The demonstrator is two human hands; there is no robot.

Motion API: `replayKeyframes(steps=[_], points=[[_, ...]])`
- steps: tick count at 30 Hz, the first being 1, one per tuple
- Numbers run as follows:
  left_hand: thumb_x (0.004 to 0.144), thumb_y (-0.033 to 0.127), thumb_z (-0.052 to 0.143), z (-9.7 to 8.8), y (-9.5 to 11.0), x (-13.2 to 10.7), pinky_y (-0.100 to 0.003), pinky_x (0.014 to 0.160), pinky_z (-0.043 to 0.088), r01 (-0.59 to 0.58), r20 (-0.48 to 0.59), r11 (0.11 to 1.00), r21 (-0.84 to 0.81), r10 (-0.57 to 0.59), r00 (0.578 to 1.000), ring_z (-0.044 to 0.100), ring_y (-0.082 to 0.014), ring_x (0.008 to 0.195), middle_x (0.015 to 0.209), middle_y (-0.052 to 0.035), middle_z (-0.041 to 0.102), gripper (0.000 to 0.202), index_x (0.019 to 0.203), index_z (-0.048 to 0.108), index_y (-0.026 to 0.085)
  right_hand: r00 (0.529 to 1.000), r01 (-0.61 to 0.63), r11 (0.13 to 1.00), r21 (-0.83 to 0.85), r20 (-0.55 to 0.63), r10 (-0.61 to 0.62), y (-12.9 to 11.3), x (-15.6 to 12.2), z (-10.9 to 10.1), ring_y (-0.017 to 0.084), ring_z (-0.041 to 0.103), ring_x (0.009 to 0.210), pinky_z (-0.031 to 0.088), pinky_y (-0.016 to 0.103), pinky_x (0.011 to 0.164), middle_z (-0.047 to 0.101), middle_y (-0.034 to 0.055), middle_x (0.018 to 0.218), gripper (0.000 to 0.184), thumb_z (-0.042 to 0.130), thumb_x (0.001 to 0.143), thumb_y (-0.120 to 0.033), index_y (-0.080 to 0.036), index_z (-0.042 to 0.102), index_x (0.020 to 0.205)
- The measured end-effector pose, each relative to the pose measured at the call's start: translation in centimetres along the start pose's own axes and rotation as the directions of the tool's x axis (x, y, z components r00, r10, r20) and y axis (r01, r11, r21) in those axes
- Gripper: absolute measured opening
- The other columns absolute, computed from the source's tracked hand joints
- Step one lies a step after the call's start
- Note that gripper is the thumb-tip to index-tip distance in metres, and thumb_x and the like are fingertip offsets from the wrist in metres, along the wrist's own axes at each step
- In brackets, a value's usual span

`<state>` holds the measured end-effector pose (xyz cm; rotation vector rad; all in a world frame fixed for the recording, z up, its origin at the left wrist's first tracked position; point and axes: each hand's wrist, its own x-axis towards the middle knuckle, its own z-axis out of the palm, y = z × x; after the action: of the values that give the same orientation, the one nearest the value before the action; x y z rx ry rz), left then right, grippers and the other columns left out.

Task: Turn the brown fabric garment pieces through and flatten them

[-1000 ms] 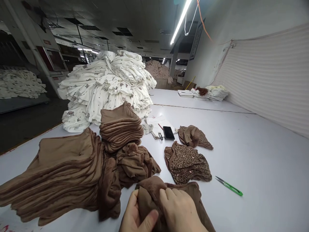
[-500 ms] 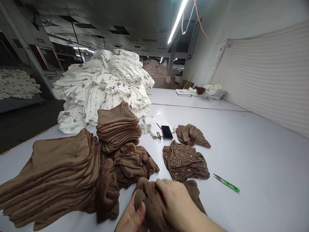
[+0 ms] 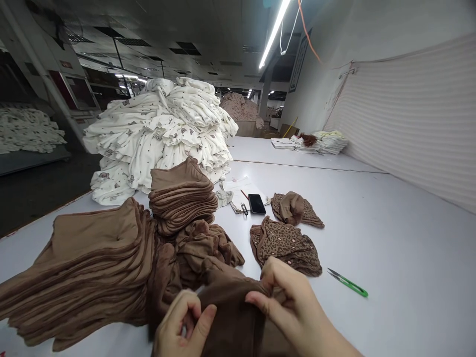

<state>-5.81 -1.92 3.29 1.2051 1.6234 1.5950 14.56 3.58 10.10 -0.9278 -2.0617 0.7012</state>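
A brown plush fabric piece (image 3: 234, 317) spreads between my hands at the bottom edge, its smooth side up. My right hand (image 3: 297, 307) pinches its upper edge between thumb and fingers. On its left side my left hand (image 3: 182, 327) is closed, fingers curled against the cloth; part of the grip is hidden. A crumpled brown piece (image 3: 206, 250) lies just beyond, next to a tall stack of folded brown pieces (image 3: 96, 258). Leopard-print pieces (image 3: 286, 248) rest past my right hand. Green-handled thread snips (image 3: 348, 283) lie to the right.
Behind stands a second brown stack (image 3: 182, 196) beside a big heap of white printed cloth (image 3: 163, 134). A phone (image 3: 256, 204), papers (image 3: 238, 191) and small dark snips (image 3: 244, 209) lie mid-table. More leopard-print cloth (image 3: 310, 213) sits farther right, and folded bundles (image 3: 329, 143) lie along the wall.
The bunched brown piece has been opened out flatter between my hands. My left hand has shifted left and my right hand slightly right, so they are farther apart.
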Motion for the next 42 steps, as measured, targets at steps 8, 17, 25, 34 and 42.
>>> replayKeyframes(steps=[8,17,25,34,42], points=[[0.053,-0.004,0.081,-1.5,6.5,4.9,-0.020,0.104,0.033,0.272,0.623,0.928,-0.256,-0.057,0.780,0.042,-0.0273,0.135,0.123,-0.0083,0.068,0.056,0.103,0.074,0.020,0.932,0.119,0.993,0.019,0.344,-0.119,-3.1,4.0,-3.7,0.013,0.063,0.078,0.048,0.025,0.073,0.069,-0.0007,0.088,0.021,0.046,0.095,-0.015,-0.024,0.065,0.097],[0.083,0.025,0.069,2.8,5.9,4.8,-0.031,0.074,0.057,0.756,0.690,0.548,-0.359,-0.391,0.610,0.075,-0.0241,0.082,0.091,-0.0103,0.080,0.027,0.108,0.071,0.014,0.947,-0.269,0.953,0.141,-0.141,0.289,3.6,4.0,-3.3,0.019,0.064,0.084,0.050,0.029,0.068,0.068,0.0053,0.095,0.029,0.049,0.094,-0.042,-0.021,0.062,0.109],[0.092,0.031,0.055,4.4,3.8,4.7,-0.040,0.088,0.057,0.835,0.666,0.239,-0.496,-0.512,0.543,0.074,-0.0277,0.095,0.104,-0.0150,0.077,0.047,0.132,0.052,0.006,0.843,-0.517,0.720,0.464,0.130,0.522,4.2,-5.1,2.7,0.019,0.063,0.081,0.052,0.026,0.058,0.064,0.0046,0.092,0.038,0.045,0.092,-0.054,-0.022,0.056,0.109],[0.100,0.026,0.039,3.9,3.3,4.8,-0.030,0.066,0.062,0.856,0.675,0.128,-0.501,-0.561,0.479,0.077,-0.0217,0.077,0.080,-0.0118,0.079,0.040,0.125,0.052,0.000,0.995,-0.065,0.997,-0.034,-0.081,0.062,3.5,-3.6,3.5,0.020,0.058,0.095,0.047,0.033,0.085,0.062,0.0042,0.102,0.017,0.056,0.089,-0.015,-0.025,0.065,0.099],[0.095,0.013,0.048,4.1,1.4,1.7,-0.033,0.063,0.064,0.695,0.421,0.242,-0.677,-0.646,0.636,0.076,-0.0185,0.071,0.085,-0.0113,0.080,0.017,0.105,0.061,0.007,0.984,-0.172,0.984,-0.034,-0.042,0.171,3.2,-3.8,3.9,0.018,0.057,0.086,0.046,0.030,0.076,0.060,0.0036,0.094,0.010,0.056,0.087,-0.015,-0.020,0.053,0.095]])
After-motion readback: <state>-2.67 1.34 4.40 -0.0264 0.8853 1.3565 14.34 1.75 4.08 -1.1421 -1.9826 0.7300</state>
